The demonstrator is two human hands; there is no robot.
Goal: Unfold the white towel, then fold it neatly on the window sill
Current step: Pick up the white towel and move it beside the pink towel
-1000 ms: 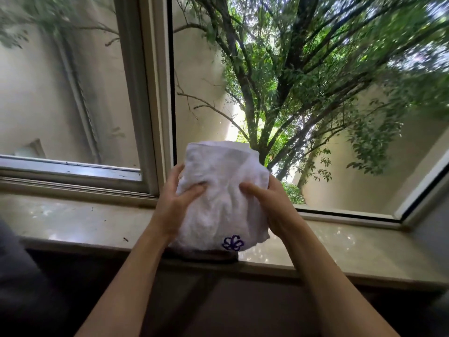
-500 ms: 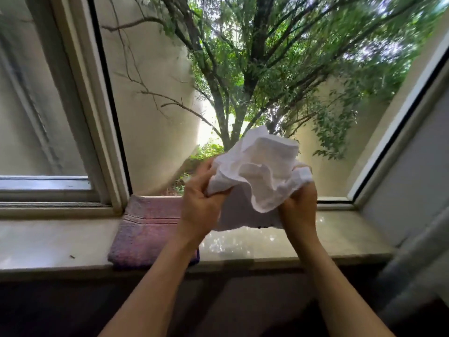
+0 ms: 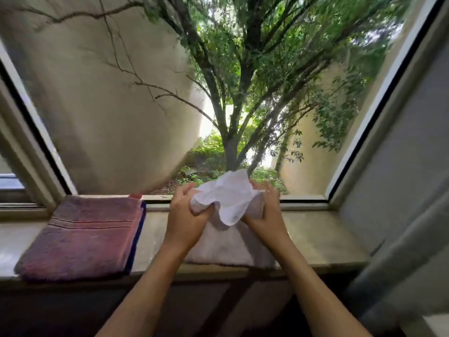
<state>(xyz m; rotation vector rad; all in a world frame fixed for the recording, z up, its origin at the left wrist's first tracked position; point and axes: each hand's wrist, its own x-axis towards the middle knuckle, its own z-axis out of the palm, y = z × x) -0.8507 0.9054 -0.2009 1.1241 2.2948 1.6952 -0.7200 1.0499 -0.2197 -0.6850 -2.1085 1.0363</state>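
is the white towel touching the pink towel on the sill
Apart. The head view shows bare window sill between the white towel and the pink towel.

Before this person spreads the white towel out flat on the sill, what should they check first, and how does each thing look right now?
1. Both hands hold the cloth: ok. The left hand and right hand each grip the white towel.
2. Towel opened up: not ok. It is bunched and crumpled between the hands, with only its lower part lying on the window sill.
3. Free sill space to the right: ok, bare stone shows there.
4. Clear of the purple towel: ok, there is a gap between them.
5. Corners located: cannot tell, the edges are hidden in the folds.
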